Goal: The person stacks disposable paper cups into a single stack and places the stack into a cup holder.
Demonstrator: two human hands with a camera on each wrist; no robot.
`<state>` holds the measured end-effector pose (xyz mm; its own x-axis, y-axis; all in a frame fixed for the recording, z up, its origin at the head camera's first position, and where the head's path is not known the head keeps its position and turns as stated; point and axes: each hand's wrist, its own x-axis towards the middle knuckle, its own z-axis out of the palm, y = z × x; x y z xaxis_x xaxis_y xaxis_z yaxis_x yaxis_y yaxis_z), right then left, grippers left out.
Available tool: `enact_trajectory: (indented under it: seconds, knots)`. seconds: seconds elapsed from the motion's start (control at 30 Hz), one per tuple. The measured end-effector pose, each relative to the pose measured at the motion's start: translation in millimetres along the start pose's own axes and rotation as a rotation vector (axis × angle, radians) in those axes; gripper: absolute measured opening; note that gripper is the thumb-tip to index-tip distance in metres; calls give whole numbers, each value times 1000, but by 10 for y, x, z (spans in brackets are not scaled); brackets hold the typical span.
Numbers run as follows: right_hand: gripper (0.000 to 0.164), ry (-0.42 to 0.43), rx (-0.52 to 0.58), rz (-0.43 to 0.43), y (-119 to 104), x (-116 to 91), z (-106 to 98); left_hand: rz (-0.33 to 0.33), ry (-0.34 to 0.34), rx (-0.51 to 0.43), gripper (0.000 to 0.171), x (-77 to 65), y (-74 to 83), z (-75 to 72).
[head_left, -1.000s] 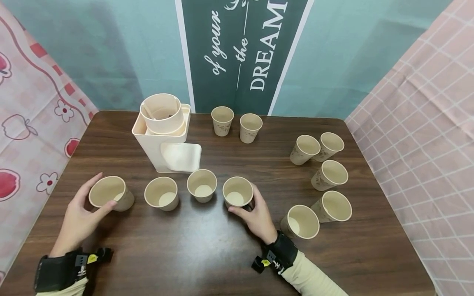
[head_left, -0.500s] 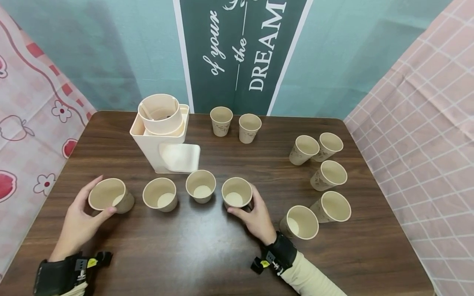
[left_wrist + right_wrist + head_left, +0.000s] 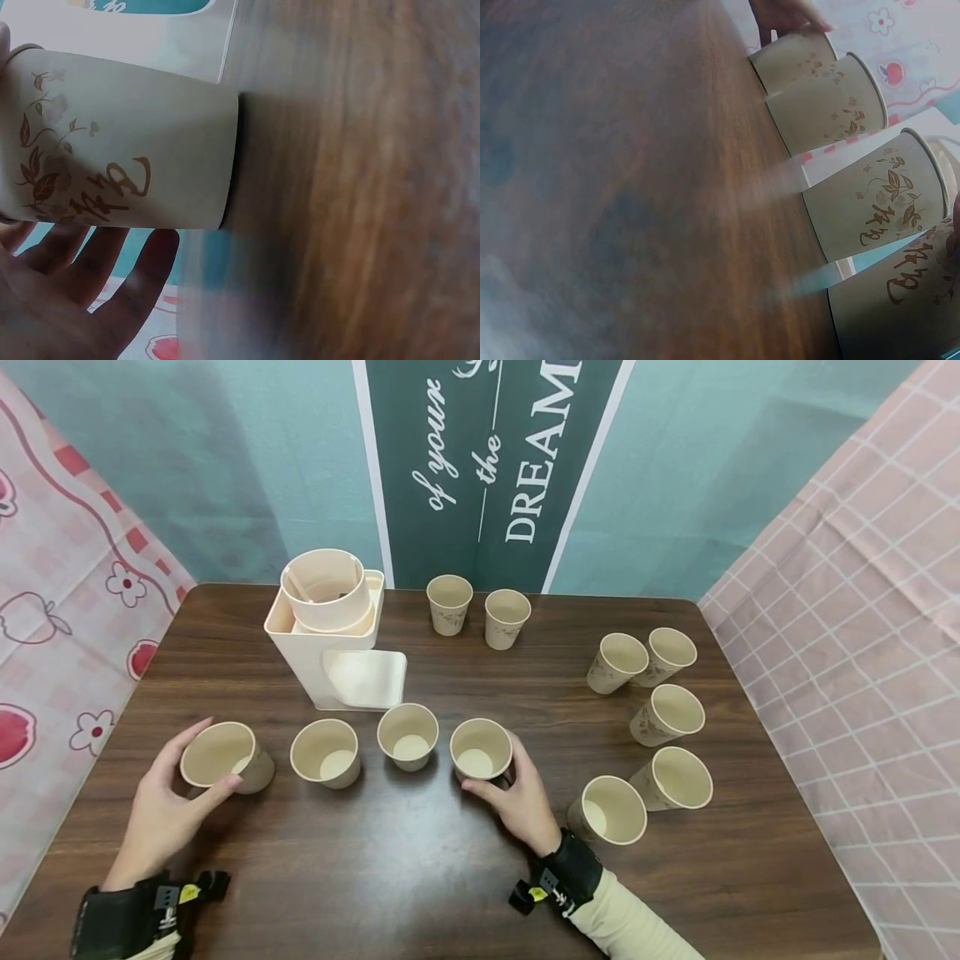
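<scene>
My left hand [image 3: 161,806] holds a beige paper cup [image 3: 225,756] at the left of the table, thumb on its near side and fingers round the far side. In the left wrist view that cup [image 3: 127,142] shows a brown leaf print, its base at the wood. My right hand [image 3: 517,793] grips another paper cup [image 3: 482,749] near the middle, thumb at the front. Between the two hands stand two more upright cups, one left [image 3: 325,753] and one right [image 3: 408,737]. The right wrist view shows these cups [image 3: 877,199] in a row.
Behind the row stands a white plastic bin [image 3: 307,660] with a round white container [image 3: 327,589] in its top. Two paper cups [image 3: 450,606] are at the back edge. Several more cups [image 3: 667,714] stand at the right, the nearest [image 3: 607,810] beside my right wrist. Printed cloths hang around the brown table [image 3: 375,885].
The cup in my left hand has shifted very slightly toward me. My right hand and the other cups stay in place.
</scene>
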<state>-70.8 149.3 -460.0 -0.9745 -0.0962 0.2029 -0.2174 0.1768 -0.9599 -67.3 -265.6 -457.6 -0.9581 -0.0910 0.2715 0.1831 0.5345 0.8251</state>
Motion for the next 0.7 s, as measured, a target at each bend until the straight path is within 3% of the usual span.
enact_trajectory:
  seconds: [0.23,0.53,0.7]
  knots:
    - [78,5,-2,19,134,11,-11,1,26,3,76,23,107,-58]
    - [76,-13,6,13,-147,1,2,-10,42,15,74,45,275,-146]
    - [75,-8,2,18,-174,-5,6,4,65,27,75,88,427,-227]
